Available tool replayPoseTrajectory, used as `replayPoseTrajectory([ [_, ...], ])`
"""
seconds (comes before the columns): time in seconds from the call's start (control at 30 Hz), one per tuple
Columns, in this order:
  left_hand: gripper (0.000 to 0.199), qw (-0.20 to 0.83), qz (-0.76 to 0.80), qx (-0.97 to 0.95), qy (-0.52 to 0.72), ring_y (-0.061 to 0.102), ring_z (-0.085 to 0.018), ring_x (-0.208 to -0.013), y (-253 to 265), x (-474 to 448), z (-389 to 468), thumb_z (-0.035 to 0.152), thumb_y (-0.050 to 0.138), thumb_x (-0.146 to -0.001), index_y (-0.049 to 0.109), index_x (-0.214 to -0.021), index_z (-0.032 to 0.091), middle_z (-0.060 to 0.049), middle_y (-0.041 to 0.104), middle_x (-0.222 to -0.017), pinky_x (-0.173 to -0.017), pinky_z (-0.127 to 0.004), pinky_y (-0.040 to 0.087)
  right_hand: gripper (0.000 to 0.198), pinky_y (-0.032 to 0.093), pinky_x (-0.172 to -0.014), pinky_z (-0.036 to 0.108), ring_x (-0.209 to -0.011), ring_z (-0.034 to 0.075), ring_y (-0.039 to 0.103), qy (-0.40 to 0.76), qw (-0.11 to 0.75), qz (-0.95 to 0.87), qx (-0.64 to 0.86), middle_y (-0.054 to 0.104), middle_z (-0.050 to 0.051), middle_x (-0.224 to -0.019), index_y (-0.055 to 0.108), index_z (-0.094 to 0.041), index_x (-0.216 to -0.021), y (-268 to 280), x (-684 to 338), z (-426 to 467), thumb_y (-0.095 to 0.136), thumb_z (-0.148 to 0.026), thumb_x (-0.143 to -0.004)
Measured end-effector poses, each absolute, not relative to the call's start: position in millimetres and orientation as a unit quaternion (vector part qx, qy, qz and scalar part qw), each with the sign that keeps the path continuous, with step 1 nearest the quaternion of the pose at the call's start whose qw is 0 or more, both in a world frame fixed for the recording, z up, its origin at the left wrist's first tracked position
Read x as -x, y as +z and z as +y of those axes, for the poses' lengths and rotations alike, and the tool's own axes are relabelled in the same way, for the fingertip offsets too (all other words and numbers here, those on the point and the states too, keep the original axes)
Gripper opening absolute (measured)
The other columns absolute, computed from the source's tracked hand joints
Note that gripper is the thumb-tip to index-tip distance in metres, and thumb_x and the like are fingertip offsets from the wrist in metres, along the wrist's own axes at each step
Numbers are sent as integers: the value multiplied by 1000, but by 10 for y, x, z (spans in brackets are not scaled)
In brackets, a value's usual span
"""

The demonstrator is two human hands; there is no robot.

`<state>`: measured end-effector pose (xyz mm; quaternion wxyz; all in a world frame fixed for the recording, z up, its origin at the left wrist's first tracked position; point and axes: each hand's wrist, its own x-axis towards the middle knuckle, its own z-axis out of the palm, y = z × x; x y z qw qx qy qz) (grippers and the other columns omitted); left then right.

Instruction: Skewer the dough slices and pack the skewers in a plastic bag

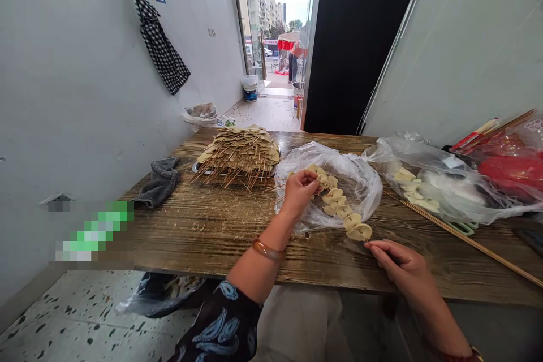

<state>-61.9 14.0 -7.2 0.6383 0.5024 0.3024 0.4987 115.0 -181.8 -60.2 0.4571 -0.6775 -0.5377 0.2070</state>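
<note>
Pale, folded dough-like slices sat threaded in a curving row on a thin bamboo skewer (341,209), and that was the piece we had in hand, lying over the rumpled clear plastic bag (360,181) at the middle of the wooden counter (203,232). We judged it light but awkward: the slices looked soft and floppy, likely to tear or slide if squeezed, while the stick itself looked stiff yet easy to snap. The bare ends of the skewer seemed the safest places to take hold, not the slices.

Our left hand (299,192) was closed on the far end of the row, fingers bunched round the top slices. Our right hand (399,263) pinched the near tip of the stick just below the last slice, fingers narrow and drawn together.

Just behind the bag lay a tray heaped with finished skewers (240,153). To the right sat a second plastic bag (428,186) holding more loose slices, with a long bare stick (466,240) slanting across the boards beside it. A grey cloth (159,184) lay well apart at the left edge.
</note>
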Motion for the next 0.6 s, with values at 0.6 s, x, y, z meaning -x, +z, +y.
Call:
replayPoseTrajectory([
  [0.6, 22, 613, 307, -545, 483, 60, -11, -52, -108, 605, 176, 25, 74, -63, 57, -73, 15, 1, 63, -59, -53, -22, 49, 28, 49, -55, 24, -64, 17, 63, 230, 459, -538, 668, 73, 5, -79, 77, -21, -86, -613, -1144, -1807, 60, -43, -83],
])
